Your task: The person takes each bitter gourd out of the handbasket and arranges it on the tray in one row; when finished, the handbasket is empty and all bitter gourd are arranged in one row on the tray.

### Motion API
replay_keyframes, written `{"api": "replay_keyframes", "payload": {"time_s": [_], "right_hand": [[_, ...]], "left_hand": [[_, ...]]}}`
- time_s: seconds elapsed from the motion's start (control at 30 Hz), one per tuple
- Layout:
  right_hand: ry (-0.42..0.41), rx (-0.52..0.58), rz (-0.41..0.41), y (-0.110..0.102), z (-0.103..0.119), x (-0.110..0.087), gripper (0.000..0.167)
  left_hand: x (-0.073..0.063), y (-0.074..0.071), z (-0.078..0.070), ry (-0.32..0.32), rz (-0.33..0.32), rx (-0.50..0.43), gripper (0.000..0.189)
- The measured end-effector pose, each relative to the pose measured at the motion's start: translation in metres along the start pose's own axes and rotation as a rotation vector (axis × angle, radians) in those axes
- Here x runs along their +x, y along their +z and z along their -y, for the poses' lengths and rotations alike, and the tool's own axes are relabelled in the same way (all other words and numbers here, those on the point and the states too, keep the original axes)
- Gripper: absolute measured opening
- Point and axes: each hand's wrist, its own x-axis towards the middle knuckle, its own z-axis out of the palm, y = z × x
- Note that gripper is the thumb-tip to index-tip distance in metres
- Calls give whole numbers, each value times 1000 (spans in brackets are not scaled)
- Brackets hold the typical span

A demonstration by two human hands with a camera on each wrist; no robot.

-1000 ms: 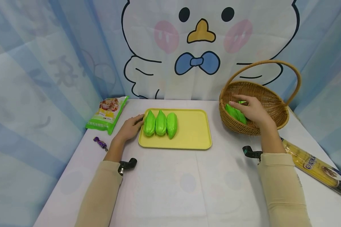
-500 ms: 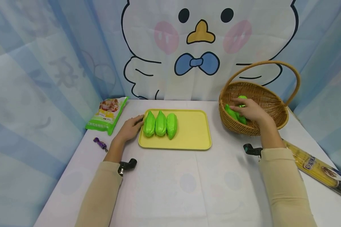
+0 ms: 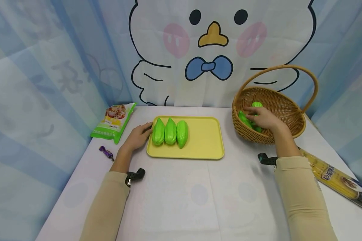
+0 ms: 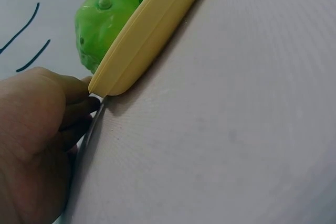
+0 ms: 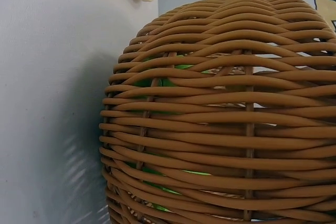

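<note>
My left hand (image 3: 138, 136) rests with its fingertips at the left edge of a yellow tray (image 3: 203, 137). In the left wrist view, the fingers (image 4: 79, 93) meet the tray's corner. Side by side on the tray's left part lie three bright green, ridged toy fruits (image 3: 170, 131), tapered at one end. My right hand (image 3: 265, 118) reaches into a brown wicker basket (image 3: 239, 132), fingers loosely spread over more green toy fruits (image 3: 243, 117). Their lower parts are hidden by the hand and the basket wall. In the right wrist view, the woven wall (image 5: 220, 129) hides the hand.
A green and white snack packet (image 3: 113, 122) lies at the back left, with a purple wrapped candy (image 3: 106, 152) in front of it. On the right, a long yellow packet (image 3: 328, 174) lies partly behind the right forearm. The basket handle (image 3: 312, 78) arches high above its rim.
My right hand has shifted slightly lower inside the basket and its fingers have drawn a little closer together, leaving more of the rear green toy fruit in view. The left hand stays at the tray.
</note>
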Motion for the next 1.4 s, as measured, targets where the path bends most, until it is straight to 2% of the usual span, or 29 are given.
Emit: {"api": "replay_keyframes", "payload": {"time_s": [0.17,0.37,0.63,1.0,1.23,1.4], "right_hand": [[4,14,-1,1,-1,0,53],[-11,-22,-8,-1,-1,0,54],[2,28,18,1,-1,2,54],[0,-10,53,1,-1,1,50],[-6,-47,53,1,-1,4,44],[9,-25,26,1,-1,3,45]], "left_hand": [[0,0,0,-2,2,2,52],[1,0,0,0,-2,6,52],[2,1,2,5,1,6,52],[2,1,2,4,-1,9,52],[2,2,3,2,-2,10,52],[3,2,4,7,-5,12,52]]}}
